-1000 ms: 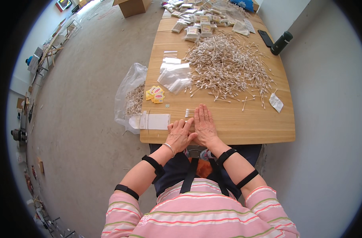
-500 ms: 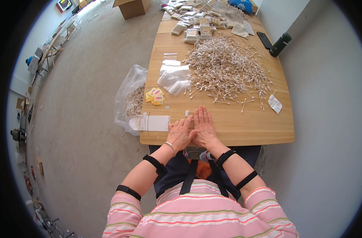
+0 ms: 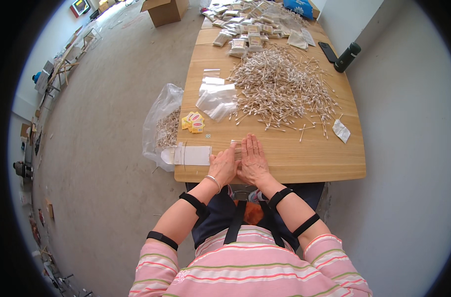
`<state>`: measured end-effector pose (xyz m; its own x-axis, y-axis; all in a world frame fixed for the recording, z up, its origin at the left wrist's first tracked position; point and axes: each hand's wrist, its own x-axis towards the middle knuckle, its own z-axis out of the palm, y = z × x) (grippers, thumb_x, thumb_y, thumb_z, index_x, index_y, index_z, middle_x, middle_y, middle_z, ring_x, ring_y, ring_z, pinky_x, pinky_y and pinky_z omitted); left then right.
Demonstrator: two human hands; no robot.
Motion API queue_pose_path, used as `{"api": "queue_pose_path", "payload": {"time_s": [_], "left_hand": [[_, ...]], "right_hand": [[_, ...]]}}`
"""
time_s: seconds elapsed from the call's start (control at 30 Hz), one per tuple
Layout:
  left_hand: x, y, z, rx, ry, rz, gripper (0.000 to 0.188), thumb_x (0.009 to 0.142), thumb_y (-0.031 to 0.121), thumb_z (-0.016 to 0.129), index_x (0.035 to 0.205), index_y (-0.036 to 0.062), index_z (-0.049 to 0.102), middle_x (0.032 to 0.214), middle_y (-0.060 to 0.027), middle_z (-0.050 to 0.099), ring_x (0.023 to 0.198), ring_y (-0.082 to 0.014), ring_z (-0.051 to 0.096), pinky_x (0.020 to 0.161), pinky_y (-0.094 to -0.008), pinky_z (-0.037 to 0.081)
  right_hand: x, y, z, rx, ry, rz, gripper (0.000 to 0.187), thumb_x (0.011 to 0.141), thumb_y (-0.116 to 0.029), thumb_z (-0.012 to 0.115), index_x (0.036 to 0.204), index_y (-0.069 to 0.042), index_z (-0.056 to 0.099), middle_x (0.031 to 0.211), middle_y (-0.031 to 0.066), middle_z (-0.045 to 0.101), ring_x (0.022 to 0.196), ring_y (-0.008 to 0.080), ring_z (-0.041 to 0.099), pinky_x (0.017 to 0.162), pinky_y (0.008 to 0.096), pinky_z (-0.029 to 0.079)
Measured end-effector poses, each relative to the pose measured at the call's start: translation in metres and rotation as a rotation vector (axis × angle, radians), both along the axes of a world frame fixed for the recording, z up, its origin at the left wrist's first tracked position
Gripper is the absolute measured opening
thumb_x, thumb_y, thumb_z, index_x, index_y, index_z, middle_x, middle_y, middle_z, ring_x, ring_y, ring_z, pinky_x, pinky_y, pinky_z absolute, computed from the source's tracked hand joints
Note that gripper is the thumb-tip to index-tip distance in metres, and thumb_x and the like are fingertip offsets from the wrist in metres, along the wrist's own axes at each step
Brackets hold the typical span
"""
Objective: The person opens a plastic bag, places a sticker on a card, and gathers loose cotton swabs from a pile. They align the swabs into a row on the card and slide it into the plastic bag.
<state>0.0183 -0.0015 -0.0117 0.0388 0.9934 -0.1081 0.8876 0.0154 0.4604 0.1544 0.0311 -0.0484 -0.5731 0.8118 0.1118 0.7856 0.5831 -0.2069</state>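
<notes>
A small row of cotton swabs (image 3: 238, 153) lies on the wooden table near its front edge, between my two hands. My left hand (image 3: 223, 165) rests along the row's left side, fingers pointing forward and over the swab ends. Flat against the right side is my right hand (image 3: 254, 161), its fingers stretched out and close together. Both hands touch the swabs and hide part of them. Left of my left hand lies a white card strip (image 3: 197, 154). Beyond the hands spreads a large heap of loose cotton swabs (image 3: 282, 86).
Clear plastic bags (image 3: 217, 99) and yellow cards (image 3: 193, 122) lie at the left. A plastic sack of swabs (image 3: 167, 131) hangs by the left edge. Packed swab bags (image 3: 239, 45) fill the far end. A dark bottle (image 3: 347, 57) and phone (image 3: 327, 52) stand right.
My left hand has shifted slightly forward, its index finger now over the swabs' white left tips. The right hand stays nearly in place beside the row.
</notes>
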Motion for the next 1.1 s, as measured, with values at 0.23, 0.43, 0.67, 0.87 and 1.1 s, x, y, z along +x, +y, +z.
{"api": "queue_pose_path", "payload": {"time_s": [0.23, 0.43, 0.67, 0.87, 1.1], "left_hand": [[-0.017, 0.001, -0.016, 0.108, -0.069, 0.033, 0.054, 0.080, 0.021, 0.066, 0.127, 0.0067, 0.046, 0.096, -0.0148, 0.065, 0.091, -0.0344, 0.061, 0.082, -0.0450, 0.042], [-0.036, -0.011, 0.003, 0.178, -0.018, 0.051, 0.044, 0.078, 0.013, 0.065, 0.119, 0.0021, 0.052, 0.103, -0.0166, 0.058, 0.100, -0.0333, 0.055, 0.087, -0.0410, 0.044], [-0.101, -0.024, -0.041, 0.298, -1.053, 0.523, 0.040, 0.098, 0.011, 0.041, 0.136, -0.0021, 0.041, 0.138, -0.0140, 0.044, 0.130, -0.0214, 0.039, 0.108, -0.0305, 0.031], [-0.114, -0.018, -0.035, 0.290, -1.278, 0.628, 0.045, 0.102, 0.024, 0.036, 0.135, -0.0048, 0.039, 0.139, -0.0137, 0.043, 0.132, -0.0204, 0.037, 0.111, -0.0304, 0.027], [-0.124, -0.024, -0.040, 0.288, -1.332, 0.583, 0.046, 0.102, 0.027, 0.035, 0.136, -0.0035, 0.039, 0.140, -0.0126, 0.043, 0.132, -0.0201, 0.037, 0.110, -0.0298, 0.026]], "right_hand": [[-0.005, -0.013, 0.010, -0.124, -0.010, 0.100, 0.089, 0.080, -0.044, 0.055, 0.141, 0.010, 0.020, 0.151, 0.0265, 0.011, 0.142, 0.0374, 0.007, 0.116, 0.0455, 0.005], [-0.033, -0.023, 0.004, -0.113, -0.042, 0.091, 0.088, 0.082, -0.044, 0.055, 0.141, 0.011, 0.019, 0.150, 0.0274, 0.011, 0.142, 0.0384, 0.006, 0.116, 0.0458, 0.004], [-0.096, -0.034, 0.003, -0.151, 0.074, 0.089, 0.090, 0.085, -0.048, 0.051, 0.141, 0.011, 0.015, 0.150, 0.0280, 0.010, 0.142, 0.0392, 0.004, 0.115, 0.0473, 0.002], [-0.131, -0.036, 0.002, -0.148, 0.038, 0.128, 0.090, 0.086, -0.048, 0.051, 0.142, 0.011, 0.011, 0.151, 0.0276, 0.006, 0.142, 0.0394, 0.001, 0.115, 0.0470, 0.001], [-0.147, -0.041, 0.013, -0.256, -0.018, 0.100, 0.089, 0.084, -0.043, 0.052, 0.142, 0.010, 0.011, 0.151, 0.0274, 0.004, 0.142, 0.0399, -0.003, 0.115, 0.0471, 0.000]]}}
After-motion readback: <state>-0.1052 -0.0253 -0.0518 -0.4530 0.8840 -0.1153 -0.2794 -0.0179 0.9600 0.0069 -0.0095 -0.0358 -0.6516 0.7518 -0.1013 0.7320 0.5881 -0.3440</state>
